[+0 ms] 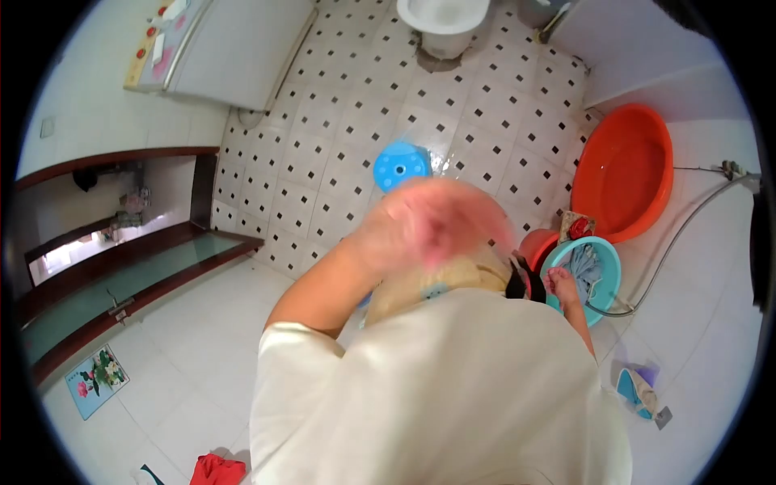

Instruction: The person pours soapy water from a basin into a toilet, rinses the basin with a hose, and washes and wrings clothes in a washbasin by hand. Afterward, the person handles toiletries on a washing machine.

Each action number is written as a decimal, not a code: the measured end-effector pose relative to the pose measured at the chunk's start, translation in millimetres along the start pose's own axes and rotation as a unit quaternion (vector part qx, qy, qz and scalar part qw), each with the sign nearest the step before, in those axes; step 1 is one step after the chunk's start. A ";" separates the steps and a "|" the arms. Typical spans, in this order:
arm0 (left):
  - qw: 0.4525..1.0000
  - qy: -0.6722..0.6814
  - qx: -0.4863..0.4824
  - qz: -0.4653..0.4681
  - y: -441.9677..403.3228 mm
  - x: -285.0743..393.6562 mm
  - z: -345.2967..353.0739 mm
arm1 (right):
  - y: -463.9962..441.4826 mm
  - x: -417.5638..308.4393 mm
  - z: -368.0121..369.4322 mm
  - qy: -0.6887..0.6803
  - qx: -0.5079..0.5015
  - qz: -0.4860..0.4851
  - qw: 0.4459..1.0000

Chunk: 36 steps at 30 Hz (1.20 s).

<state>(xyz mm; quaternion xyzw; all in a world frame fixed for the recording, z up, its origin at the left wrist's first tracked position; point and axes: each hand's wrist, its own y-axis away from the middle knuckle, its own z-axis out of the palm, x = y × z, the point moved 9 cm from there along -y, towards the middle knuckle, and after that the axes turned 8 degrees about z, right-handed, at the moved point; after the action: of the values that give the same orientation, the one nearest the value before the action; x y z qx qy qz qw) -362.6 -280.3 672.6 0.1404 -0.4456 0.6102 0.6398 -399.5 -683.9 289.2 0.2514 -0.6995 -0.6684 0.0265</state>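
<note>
My left hand (436, 222) is smeared by motion in front of my body, above the tiled floor. Its fingers and anything in them cannot be made out. Over the near left edge of a turquoise basin (612, 267), my right hand (562, 284) is closed, and what it grips, if anything, is hidden. Wet-looking blue-grey cloth (584, 265) lies in that basin. Just left of my right hand is a black item (525, 279) with a pinkish edge, its kind unclear. A small red bucket or basin (537, 244) shows partly behind it.
A large orange-red tub (624, 170) leans by the right wall, near a grey shower hose (675, 242). A blue round stool (399, 167) stands on the tiles ahead. At the back are a white toilet (444, 16) and a washing machine (238, 48); a glass-panelled door (121, 291) is left.
</note>
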 end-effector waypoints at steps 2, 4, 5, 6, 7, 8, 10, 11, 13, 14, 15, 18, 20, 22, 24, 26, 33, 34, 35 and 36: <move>0.988 -0.003 0.148 -0.035 32.1 -35.5 -48.1 | -9.7 12.7 -19.2 -0.013 0.011 0.002 1.000; 0.937 -0.030 0.341 -0.065 92.8 -62.0 -97.2 | -17.2 27.2 -35.2 -0.043 0.016 0.010 0.999; 0.915 -0.040 0.391 -0.093 125.2 -72.7 -109.0 | -21.2 33.4 -42.3 -0.041 0.016 0.015 0.999; 0.889 -0.049 0.439 -0.118 156.0 -80.0 -115.4 | -25.6 38.5 -49.6 -0.037 0.015 0.018 0.999; 0.871 -0.063 0.466 -0.141 177.8 -84.8 -116.1 | -29.6 42.1 -57.8 -0.032 0.016 0.022 0.999; 0.851 -0.075 0.494 -0.163 200.1 -89.5 -114.3 | -24.8 37.9 -59.9 -0.036 0.027 0.023 0.999; 0.818 -0.094 0.535 -0.189 231.2 -94.2 -104.4 | -39.6 33.9 -61.9 -0.002 -0.018 0.014 1.000; 0.808 -0.102 0.548 -0.193 241.7 -94.4 -99.3 | -48.7 29.9 -60.9 0.014 -0.042 0.008 0.999; 0.793 -0.122 0.561 -0.202 255.7 -93.7 -91.5 | -67.1 5.4 -57.6 0.072 -0.054 -0.034 0.995; 0.790 -0.132 0.561 -0.209 259.1 -94.1 -88.6 | -75.2 -8.0 -54.5 0.097 -0.058 -0.054 0.992; 0.787 -0.140 0.560 -0.216 261.5 -95.0 -87.0 | -74.7 -24.6 -50.4 0.056 -0.035 -0.052 0.996; 0.772 -0.149 0.572 -0.234 266.3 -95.6 -86.7 | -65.9 -61.5 -21.0 -0.022 -0.014 -0.080 0.996; 0.775 -0.140 0.574 -0.224 263.9 -97.7 -92.3 | -62.5 -73.9 -12.1 -0.007 -0.037 -0.100 0.994; 0.774 -0.146 0.573 -0.227 258.7 -99.8 -95.2 | -57.7 -71.7 -0.2 0.056 -0.082 -0.096 0.990; 0.772 -0.162 0.567 -0.238 249.2 -105.7 -101.0 | -46.8 -62.9 -12.8 0.067 -0.022 -0.070 0.995; 0.779 -0.174 0.548 -0.252 245.8 -113.1 -109.9 | -47.9 -43.5 -27.0 0.001 0.008 -0.047 0.999; 0.751 -0.210 0.570 -0.258 273.0 -92.1 -139.5 | -62.5 25.7 -64.7 0.029 -0.013 0.060 0.998; 0.750 -0.206 0.572 -0.261 280.2 -88.1 -143.9 | -61.7 24.2 -61.1 0.010 0.011 0.072 0.997; 0.748 -0.202 0.574 -0.265 289.0 -84.3 -146.1 | -62.7 21.2 -55.4 -0.010 0.035 0.085 0.996; 0.747 -0.198 0.575 -0.269 299.0 -80.6 -148.5 | -55.7 8.0 -43.6 -0.033 0.076 0.090 0.992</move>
<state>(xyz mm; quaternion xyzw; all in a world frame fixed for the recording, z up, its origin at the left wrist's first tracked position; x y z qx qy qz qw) -562.8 -161.2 420.2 0.7132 -0.0706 0.5122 0.4734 -372.6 -726.2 238.6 0.1666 -0.7687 -0.6160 0.0436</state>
